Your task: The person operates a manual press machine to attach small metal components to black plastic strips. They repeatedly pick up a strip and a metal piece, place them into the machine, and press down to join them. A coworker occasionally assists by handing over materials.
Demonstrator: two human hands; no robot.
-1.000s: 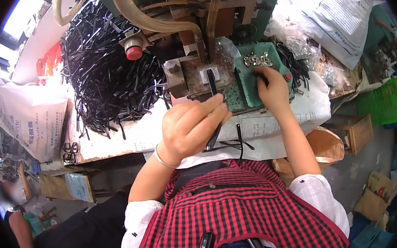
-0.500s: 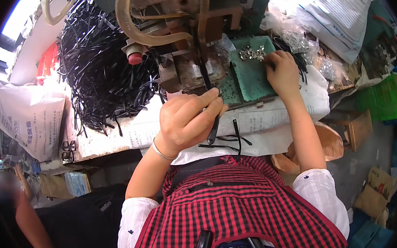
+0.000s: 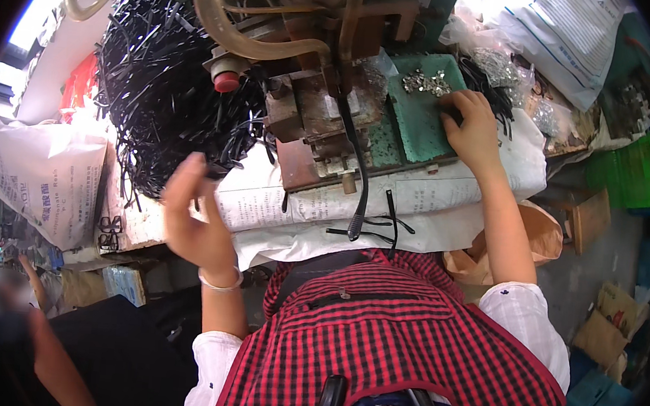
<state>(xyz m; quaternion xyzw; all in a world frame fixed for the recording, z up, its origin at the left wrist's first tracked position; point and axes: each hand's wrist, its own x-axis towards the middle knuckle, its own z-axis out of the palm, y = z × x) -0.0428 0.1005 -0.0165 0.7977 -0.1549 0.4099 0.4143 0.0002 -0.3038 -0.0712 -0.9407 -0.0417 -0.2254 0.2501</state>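
A slim black plastic strip shaped like an eyeglass temple (image 3: pixel 360 177) sticks out of the machine (image 3: pixel 325 114) toward me, its ribbed end hanging over the white sheet. No hand touches it. My left hand (image 3: pixel 198 223), a little blurred, is raised beside the big pile of similar black strips (image 3: pixel 175 105), fingers apart and nothing in them. At the right side of the green tray (image 3: pixel 418 130), my right hand (image 3: pixel 472 131) has its fingers curled in; whatever they pinch is too small to see. Small shiny metal pieces (image 3: pixel 427 82) lie in the tray's far part.
A red push button (image 3: pixel 226 81) and clear hoses (image 3: pixel 257 48) are on the machine. Loose black strips (image 3: pixel 392 218) lie on the white sheet (image 3: pixel 316 218). Bags of metal pieces (image 3: pixel 499 67) stand at far right. Another person's arm (image 3: pixel 56 361) shows at lower left.
My left hand let go of the black strip and swung left toward the pile. The strip stays in the machine. My right hand drew slightly away from the metal pieces, along the tray's side.
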